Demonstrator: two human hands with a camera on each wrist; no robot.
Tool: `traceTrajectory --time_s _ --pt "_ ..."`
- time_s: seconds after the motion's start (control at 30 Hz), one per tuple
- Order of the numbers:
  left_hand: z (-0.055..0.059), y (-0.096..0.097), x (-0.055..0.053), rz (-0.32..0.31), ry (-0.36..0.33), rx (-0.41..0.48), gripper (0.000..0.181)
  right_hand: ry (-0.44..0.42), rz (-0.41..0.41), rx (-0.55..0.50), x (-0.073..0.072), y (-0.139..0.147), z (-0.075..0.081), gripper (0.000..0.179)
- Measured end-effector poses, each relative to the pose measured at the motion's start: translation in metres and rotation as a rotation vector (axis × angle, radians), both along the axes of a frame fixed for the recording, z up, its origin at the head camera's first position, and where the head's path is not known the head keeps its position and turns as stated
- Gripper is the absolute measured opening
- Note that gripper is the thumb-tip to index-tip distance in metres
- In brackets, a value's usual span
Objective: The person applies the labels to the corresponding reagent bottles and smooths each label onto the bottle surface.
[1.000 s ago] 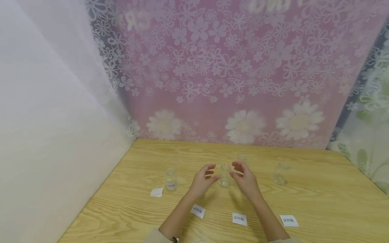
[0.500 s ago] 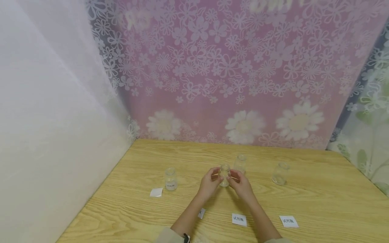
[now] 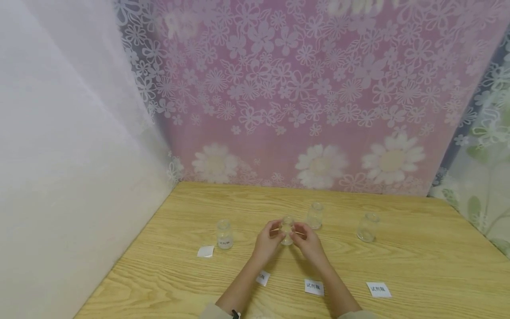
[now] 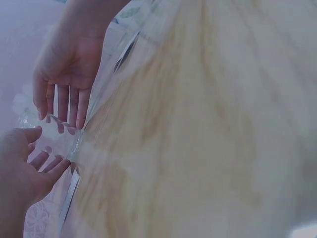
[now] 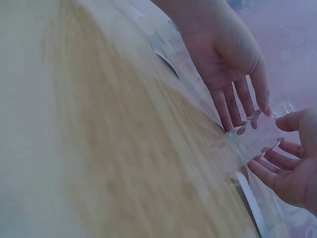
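In the head view, a small clear glass bottle (image 3: 287, 226) stands upright on the wooden table between both hands. My left hand (image 3: 268, 241) holds its left side, thumb near the front and fingers bent around it. From the right, my right hand (image 3: 308, 243) holds it the same way. The bottle's clear wall (image 4: 58, 136) shows between the two hands in the left wrist view, and the right wrist view has the glass (image 5: 257, 134) there too. Just behind the right hand is a second clear bottle (image 3: 315, 216).
To the left stands a bottle (image 3: 224, 235) bearing a handwritten label, beside a blank white paper piece (image 3: 205, 251). Another bottle (image 3: 368, 227) is at the right. Written paper labels lie nearer: one (image 3: 263, 278) partly behind the left forearm, one (image 3: 314, 286) in the middle, one (image 3: 378, 289) at right.
Both hands came together from either side of the bottle and took hold of it. Since half a second ago, hands and bottle have shifted slightly left, uncovering the bottle behind.
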State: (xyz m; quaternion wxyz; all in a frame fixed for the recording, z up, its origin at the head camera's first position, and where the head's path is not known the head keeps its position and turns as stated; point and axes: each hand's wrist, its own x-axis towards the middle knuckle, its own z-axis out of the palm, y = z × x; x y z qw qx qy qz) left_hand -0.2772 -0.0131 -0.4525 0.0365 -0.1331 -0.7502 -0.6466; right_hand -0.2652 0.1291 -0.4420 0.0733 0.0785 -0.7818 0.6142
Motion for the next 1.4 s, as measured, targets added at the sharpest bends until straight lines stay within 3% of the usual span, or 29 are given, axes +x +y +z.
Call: traceTrajectory --time_s 0.17,0.43,0.87,1.4 --pt "0.000 -0.009 0.003 0.014 0.021 -0.005 0.040 0.002 0.028 -0.015 0.000 -0.007 -0.001 0.040" --pt "0.001 -0.023 0.007 0.021 -0.003 -0.008 0.041 -0.004 0.037 -0.022 0.000 -0.021 -0.002 0.039" --pt "0.003 -0.043 0.014 0.072 0.039 -0.035 0.040 0.056 0.059 -0.002 0.005 -0.043 0.001 0.035" --pt "0.006 -0.063 0.021 0.059 0.059 -0.037 0.040 0.052 0.102 -0.009 0.009 -0.060 0.001 0.035"
